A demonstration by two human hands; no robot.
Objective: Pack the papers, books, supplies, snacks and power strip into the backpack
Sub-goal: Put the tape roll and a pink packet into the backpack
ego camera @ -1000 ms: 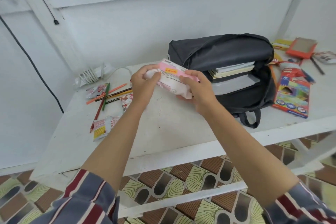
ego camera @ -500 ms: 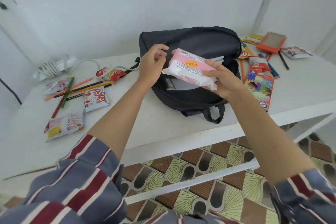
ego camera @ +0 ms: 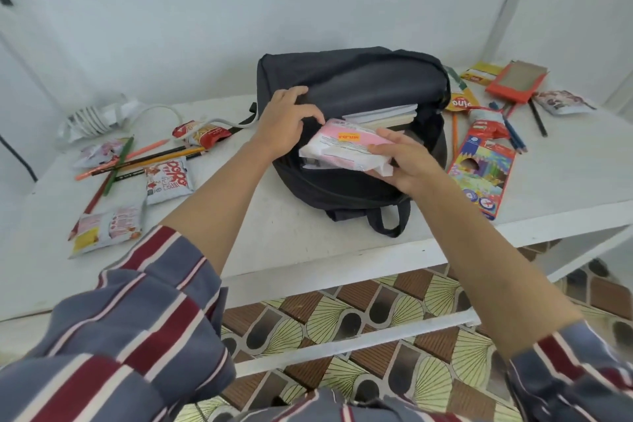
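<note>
Two hands at the open mouth of the black backpack (ego camera: 352, 79), pink packet (ego camera: 346, 147) poised over it.
Left hand (ego camera: 287, 120) grips the mouth's upper edge, holding it open; right hand (ego camera: 407, 161) clasps the packet's right end. The packet hangs just over the near lip, in front of the stacked books (ego camera: 380, 115) inside, long axis crosswise to the opening; likely it only needs pushing inward.

Pink-white packet (ego camera: 346, 147) lies tilted over the open black backpack (ego camera: 335, 190)
</note>
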